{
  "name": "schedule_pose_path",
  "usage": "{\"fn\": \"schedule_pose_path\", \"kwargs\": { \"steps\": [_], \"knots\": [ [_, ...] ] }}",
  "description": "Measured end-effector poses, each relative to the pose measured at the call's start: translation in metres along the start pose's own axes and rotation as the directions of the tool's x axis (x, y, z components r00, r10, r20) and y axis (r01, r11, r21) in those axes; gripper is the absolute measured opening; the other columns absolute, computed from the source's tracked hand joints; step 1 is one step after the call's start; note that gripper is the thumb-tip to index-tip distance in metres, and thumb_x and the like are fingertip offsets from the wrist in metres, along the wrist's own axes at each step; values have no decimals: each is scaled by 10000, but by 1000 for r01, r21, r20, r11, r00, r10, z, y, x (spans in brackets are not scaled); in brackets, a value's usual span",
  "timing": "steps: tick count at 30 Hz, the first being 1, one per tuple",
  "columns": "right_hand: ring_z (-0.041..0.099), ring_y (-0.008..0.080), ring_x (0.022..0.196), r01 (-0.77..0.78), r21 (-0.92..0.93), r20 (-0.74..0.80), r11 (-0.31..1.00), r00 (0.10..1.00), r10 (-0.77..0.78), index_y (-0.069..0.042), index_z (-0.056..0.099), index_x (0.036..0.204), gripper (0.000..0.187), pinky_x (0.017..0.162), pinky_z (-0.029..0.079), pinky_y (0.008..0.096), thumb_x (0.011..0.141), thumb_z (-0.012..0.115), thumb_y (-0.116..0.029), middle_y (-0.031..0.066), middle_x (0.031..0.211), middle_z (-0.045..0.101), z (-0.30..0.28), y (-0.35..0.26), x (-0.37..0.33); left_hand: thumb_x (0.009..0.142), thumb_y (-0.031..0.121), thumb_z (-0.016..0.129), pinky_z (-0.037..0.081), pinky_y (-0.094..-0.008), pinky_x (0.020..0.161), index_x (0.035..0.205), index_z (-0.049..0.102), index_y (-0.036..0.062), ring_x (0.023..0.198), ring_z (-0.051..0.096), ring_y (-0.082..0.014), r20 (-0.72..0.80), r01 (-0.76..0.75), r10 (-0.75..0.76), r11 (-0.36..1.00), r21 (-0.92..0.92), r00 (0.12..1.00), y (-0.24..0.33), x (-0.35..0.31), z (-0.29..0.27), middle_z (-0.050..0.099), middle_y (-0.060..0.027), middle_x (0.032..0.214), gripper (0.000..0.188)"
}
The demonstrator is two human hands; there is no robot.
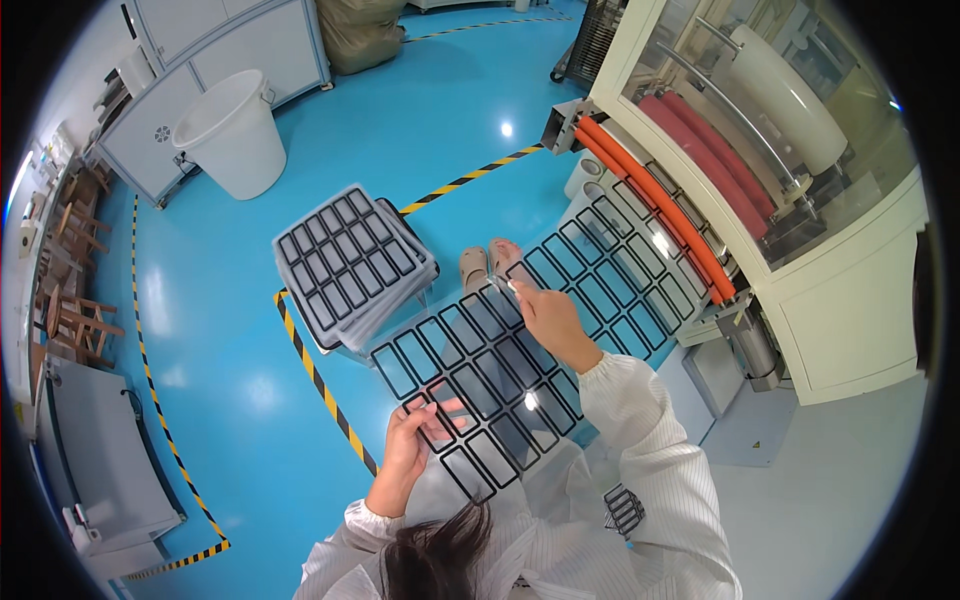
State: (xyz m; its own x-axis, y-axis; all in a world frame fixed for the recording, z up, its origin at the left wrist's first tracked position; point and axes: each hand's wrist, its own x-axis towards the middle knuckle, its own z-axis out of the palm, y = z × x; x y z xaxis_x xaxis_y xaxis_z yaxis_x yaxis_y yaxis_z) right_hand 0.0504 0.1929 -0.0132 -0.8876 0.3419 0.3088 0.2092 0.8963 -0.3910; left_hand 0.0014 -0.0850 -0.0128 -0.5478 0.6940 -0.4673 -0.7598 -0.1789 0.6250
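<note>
A long clear film printed with rows of black rounded rectangular frames stretches from the machine's orange roller to a free end in front of me. My left hand grips the free end near its corner, some fingers showing through the clear film. Halfway along the sheet, my right hand is closed at the far edge. A small pale thing shows by its fingertips; what it is I cannot make out. Beyond the film, left of my feet, a stack of similar printed sheets lies on a low stand.
On the right stands a cream machine with a clear window, red rollers and a large white roll. A white bin is at the back left. Yellow-black tape marks the blue floor. Wooden stools line the far left.
</note>
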Motion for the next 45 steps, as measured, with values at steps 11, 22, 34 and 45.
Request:
{"fn": "schedule_pose_path", "kwargs": {
  "steps": [11,22,34,45],
  "knots": [
    [579,282,535,6,-148,58,989,998,2,-6,591,1067,228,485,455,383,873,529,-106,123,565,568,15,-29,0,841,38,482,570,-292,564,1053,507,-108,730,684,-308,-39,-51,53,998,44,998,9,-19,-10,636,-291,948,259],
    [593,321,577,77,-214,300,974,954,-10,1,559,887,128,494,463,428,776,517,-48,145,595,570,-7,-49,-61,874,47,445,572,-288,580,1248,453,-86,746,686,-276,-47,-31,39,986,162,998,16,-36,-26,656,-225,970,397],
    [577,130,721,-831,358,758,426,525,388,-17,674,916,137,679,465,267,865,590,-113,-6,713,619,-87,88,-212,849,74,469,548,-279,618,1304,359,-121,780,685,-257,-128,-42,93,933,357,987,7,-1,-51,648,-207,1013,507],
    [610,168,856,-586,766,534,266,809,244,13,665,903,135,743,494,287,866,602,-101,108,918,663,-123,21,-178,924,180,525,545,-326,753,1335,345,-54,865,664,-266,40,-26,19,981,190,999,-27,37,-15,619,-200,1081,506]
  ]
}}
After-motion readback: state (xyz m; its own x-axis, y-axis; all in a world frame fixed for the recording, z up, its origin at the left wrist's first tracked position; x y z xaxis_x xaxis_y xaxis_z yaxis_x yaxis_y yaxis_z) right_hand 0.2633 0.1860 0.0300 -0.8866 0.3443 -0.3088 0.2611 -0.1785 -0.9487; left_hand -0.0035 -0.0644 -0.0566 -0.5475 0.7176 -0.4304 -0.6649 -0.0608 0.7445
